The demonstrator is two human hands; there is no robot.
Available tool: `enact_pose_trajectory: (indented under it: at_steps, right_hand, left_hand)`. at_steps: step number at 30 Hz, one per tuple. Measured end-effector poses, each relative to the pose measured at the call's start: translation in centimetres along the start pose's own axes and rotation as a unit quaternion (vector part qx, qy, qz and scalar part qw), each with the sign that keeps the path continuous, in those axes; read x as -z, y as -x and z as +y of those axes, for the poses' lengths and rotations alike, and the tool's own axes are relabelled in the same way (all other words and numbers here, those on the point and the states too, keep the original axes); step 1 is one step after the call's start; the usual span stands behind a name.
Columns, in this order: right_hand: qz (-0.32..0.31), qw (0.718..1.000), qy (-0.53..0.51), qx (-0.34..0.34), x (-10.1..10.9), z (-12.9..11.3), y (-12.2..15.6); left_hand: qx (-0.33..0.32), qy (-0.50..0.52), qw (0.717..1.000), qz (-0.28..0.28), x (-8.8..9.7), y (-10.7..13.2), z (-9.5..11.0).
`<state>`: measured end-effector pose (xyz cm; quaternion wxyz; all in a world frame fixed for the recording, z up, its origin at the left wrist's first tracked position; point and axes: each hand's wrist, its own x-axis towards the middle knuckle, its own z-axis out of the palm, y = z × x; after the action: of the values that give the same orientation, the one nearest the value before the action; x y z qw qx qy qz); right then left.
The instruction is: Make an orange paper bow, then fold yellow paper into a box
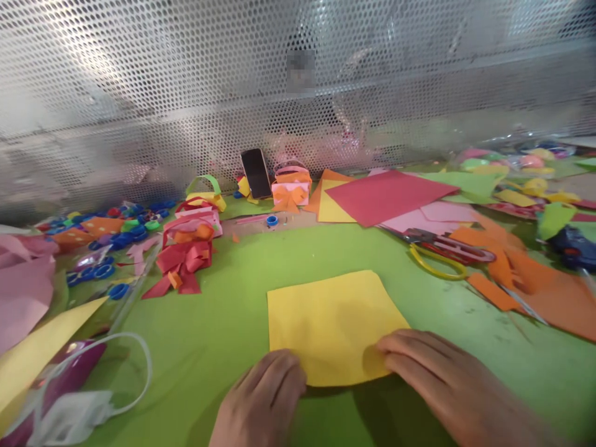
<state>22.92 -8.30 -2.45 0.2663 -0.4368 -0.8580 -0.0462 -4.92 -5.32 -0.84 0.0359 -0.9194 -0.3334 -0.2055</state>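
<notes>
Yellow paper [333,323] lay flat on the green table [223,323], near its front edge. Left hand [263,397], loosely curled, pinned its near-left corner; right hand [442,379] lay flat, pressing the near-right corner, apparently steadying it.

A yellow sheet of paper [333,323] lies flat on the green surface [233,323], in the middle of the view and close to the near edge. It is roughly square, set slightly askew so its far right corner points away and to the right. Its top face is plain and matte, with faint shallow creases and a soft shadow near the lower right. The near edge looks doubled, as if folded over, though the blur makes this hard to confirm. Both near corners are covered: the left one by fingertips, the right one by flattened fingers pressing down.
</notes>
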Motion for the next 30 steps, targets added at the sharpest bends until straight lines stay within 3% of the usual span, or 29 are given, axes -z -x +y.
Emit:
enact_pose_trajectory:
  at_steps: [4,7,14,20,25,30]
  right_hand:
    - [-0.030,0.997,-0.051,-0.042,0.6,0.6,-0.6]
    - [-0.053,0.990,-0.098,-0.089,1.0,0.8,-1.0]
    - [-0.032,0.980,-0.110,-0.161,0.5,0.4,-0.8]
    - [-0.028,0.982,-0.079,-0.167,-0.1,0.7,-0.2]
    - [-0.041,0.982,-0.068,-0.170,-0.2,1.0,0.5]
    - [-0.062,0.981,-0.052,-0.178,-0.4,1.1,1.2]
  left_hand:
    - [0.023,0.063,0.998,-0.010,0.4,-0.1,0.0]
    - [0.083,0.113,0.990,-0.032,0.7,-0.2,0.4]
    - [0.183,0.157,0.969,-0.060,0.4,-0.5,0.8]
    - [0.240,0.137,0.956,-0.096,0.5,-0.8,1.2]
    - [0.251,0.141,0.949,-0.131,0.9,-0.9,1.3]
    - [0.255,0.134,0.950,-0.121,0.9,-1.2,1.3]
